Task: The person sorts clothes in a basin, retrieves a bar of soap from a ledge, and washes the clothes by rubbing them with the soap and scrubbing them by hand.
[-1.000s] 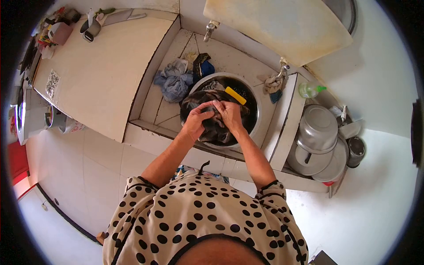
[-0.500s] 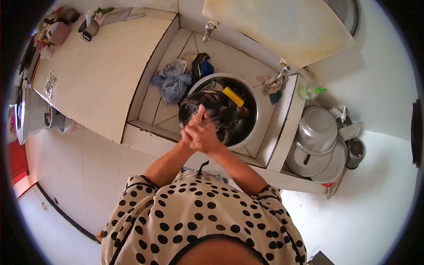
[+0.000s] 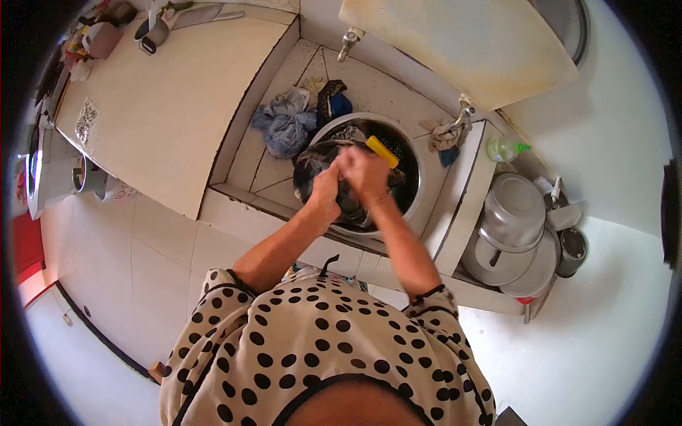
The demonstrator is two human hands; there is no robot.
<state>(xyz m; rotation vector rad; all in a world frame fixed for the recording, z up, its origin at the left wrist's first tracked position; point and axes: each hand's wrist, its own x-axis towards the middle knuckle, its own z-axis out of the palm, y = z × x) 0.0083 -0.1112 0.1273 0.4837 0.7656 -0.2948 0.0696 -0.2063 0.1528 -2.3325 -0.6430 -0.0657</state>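
Curling over dark, bunched cloth (image 3: 308, 170) in a silver metal basin (image 3: 421, 186), left hand (image 3: 326, 187) and right hand (image 3: 365, 174) — grip too blurred to tell — should press evenly.

Dark mottled cloth (image 3: 307, 170), silver basin (image 3: 421, 174), yellow bar (image 3: 381, 152), pale-blue bundle (image 3: 285, 129), black-dotted cream top (image 3: 332, 331)

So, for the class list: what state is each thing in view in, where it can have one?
Round silver metal basin: upright
Dark patterned cloth: bunched inside the basin
Yellow bar-shaped object: aslant inside the basin
Left hand: over the cloth, grip unclear
Right hand: blurred, grip unclear
Pale blue cloth: crumpled
Left silver metal tap: no water visible
Rounded silver metal pot: upside down
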